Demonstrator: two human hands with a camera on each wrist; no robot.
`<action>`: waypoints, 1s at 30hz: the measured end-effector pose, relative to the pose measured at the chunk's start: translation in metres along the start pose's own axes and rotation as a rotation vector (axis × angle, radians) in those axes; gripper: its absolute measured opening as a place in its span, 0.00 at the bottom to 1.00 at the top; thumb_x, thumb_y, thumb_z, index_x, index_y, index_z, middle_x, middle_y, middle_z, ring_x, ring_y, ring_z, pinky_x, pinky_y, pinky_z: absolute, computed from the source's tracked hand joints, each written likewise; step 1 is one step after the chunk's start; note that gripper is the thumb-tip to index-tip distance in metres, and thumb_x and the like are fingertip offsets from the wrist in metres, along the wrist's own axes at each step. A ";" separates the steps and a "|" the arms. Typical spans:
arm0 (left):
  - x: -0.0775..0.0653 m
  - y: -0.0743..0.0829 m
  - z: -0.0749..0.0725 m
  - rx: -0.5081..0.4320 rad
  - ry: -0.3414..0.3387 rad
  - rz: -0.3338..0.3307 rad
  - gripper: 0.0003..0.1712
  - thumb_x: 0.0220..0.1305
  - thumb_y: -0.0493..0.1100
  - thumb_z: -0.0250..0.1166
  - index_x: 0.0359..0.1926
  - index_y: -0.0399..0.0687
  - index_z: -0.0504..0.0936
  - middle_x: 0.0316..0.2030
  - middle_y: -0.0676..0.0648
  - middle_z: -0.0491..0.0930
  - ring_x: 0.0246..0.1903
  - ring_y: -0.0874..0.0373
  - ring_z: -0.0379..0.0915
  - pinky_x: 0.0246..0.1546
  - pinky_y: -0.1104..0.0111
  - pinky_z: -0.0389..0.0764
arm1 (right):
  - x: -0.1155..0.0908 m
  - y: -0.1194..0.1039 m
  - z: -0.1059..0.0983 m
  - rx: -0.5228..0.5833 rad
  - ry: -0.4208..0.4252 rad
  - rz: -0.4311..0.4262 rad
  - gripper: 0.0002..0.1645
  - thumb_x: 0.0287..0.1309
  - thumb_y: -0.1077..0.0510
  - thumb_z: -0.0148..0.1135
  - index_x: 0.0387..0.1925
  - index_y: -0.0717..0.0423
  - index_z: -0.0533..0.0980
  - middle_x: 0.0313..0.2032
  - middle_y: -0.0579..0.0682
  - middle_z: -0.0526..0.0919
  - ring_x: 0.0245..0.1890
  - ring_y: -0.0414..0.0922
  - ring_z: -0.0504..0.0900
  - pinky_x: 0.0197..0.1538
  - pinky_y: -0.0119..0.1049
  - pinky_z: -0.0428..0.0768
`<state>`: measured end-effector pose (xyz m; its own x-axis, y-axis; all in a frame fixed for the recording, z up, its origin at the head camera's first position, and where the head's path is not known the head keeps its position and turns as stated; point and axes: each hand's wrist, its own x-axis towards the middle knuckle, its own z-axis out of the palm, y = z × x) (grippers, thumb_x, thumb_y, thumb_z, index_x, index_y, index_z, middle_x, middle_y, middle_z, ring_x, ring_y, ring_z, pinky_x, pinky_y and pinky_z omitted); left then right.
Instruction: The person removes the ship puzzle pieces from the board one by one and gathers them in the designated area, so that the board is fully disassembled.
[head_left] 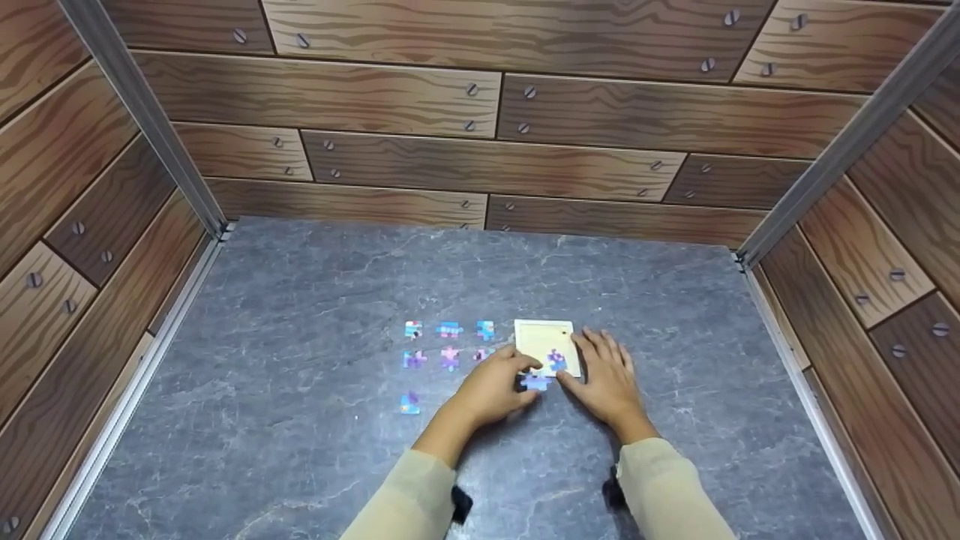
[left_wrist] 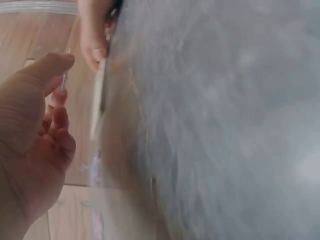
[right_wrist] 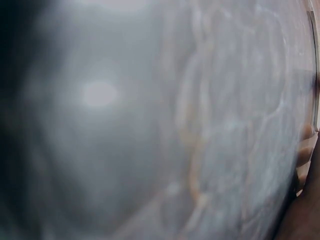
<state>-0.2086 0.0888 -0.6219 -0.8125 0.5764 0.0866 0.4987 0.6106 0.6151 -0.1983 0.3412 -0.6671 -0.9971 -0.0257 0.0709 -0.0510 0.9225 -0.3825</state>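
In the head view my left hand [head_left: 491,386] pinches a blue-purple jigsaw piece [head_left: 535,382] between thumb and fingers, just off the near edge of a square cream puzzle tray [head_left: 544,325]. The left wrist view shows that piece [left_wrist: 63,83] as a thin edge between thumb and fingertips of the left hand [left_wrist: 35,125]. Inside the tray, towards its near right side, lies another jigsaw piece [head_left: 556,359]. My right hand [head_left: 606,379] rests along the tray's right side, fingers extended and thumb at the near right corner. Only some fingers [right_wrist: 305,156] show in the right wrist view.
Left of the tray, several loose jigsaw pieces [head_left: 449,330] lie spaced in rows on the grey marbled tabletop [head_left: 315,300]. One corner-like piece [head_left: 409,403] lies nearer to me. Wood-patterned panels [head_left: 405,157] with metal edge strips enclose the back and both sides.
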 end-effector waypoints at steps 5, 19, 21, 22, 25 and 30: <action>-0.020 -0.008 -0.013 0.032 0.038 -0.027 0.22 0.68 0.52 0.76 0.60 0.55 0.88 0.53 0.52 0.84 0.51 0.57 0.82 0.60 0.61 0.84 | 0.000 -0.001 -0.001 0.016 -0.020 0.013 0.51 0.68 0.30 0.64 0.82 0.49 0.64 0.84 0.59 0.62 0.87 0.65 0.52 0.85 0.68 0.45; -0.080 -0.060 -0.046 0.133 0.160 -0.036 0.18 0.60 0.49 0.82 0.51 0.54 0.92 0.47 0.52 0.87 0.50 0.51 0.80 0.56 0.52 0.80 | -0.002 -0.002 0.001 0.016 0.015 -0.006 0.50 0.67 0.31 0.66 0.80 0.51 0.67 0.82 0.61 0.65 0.85 0.67 0.55 0.85 0.69 0.47; -0.085 -0.064 -0.048 0.141 0.153 -0.055 0.19 0.58 0.48 0.83 0.51 0.55 0.92 0.46 0.52 0.88 0.50 0.51 0.79 0.56 0.51 0.78 | -0.002 -0.001 0.001 0.013 0.023 -0.012 0.49 0.66 0.32 0.66 0.80 0.51 0.67 0.82 0.61 0.65 0.85 0.67 0.55 0.84 0.70 0.48; -0.087 -0.066 -0.049 0.136 0.146 -0.069 0.19 0.58 0.48 0.83 0.51 0.55 0.92 0.46 0.52 0.88 0.50 0.51 0.79 0.55 0.52 0.78 | -0.002 -0.001 0.001 0.013 0.027 -0.014 0.49 0.66 0.31 0.66 0.80 0.51 0.67 0.82 0.61 0.65 0.85 0.67 0.55 0.84 0.70 0.48; -0.091 -0.070 -0.050 0.117 0.124 -0.104 0.20 0.58 0.49 0.83 0.51 0.55 0.92 0.47 0.52 0.89 0.51 0.51 0.78 0.57 0.51 0.76 | -0.002 0.000 0.000 0.014 0.025 -0.013 0.50 0.66 0.31 0.66 0.80 0.51 0.67 0.82 0.60 0.65 0.85 0.66 0.55 0.85 0.69 0.47; -0.093 -0.073 -0.049 0.111 0.099 -0.111 0.20 0.57 0.52 0.83 0.50 0.57 0.92 0.48 0.53 0.90 0.50 0.51 0.76 0.55 0.52 0.75 | -0.001 0.000 -0.001 0.007 0.007 -0.002 0.50 0.68 0.30 0.65 0.81 0.50 0.65 0.83 0.60 0.64 0.85 0.66 0.54 0.85 0.69 0.47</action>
<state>-0.1843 -0.0359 -0.6367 -0.8876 0.4490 0.1029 0.4299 0.7270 0.5354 -0.1967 0.3417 -0.6662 -0.9966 -0.0251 0.0785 -0.0538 0.9196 -0.3891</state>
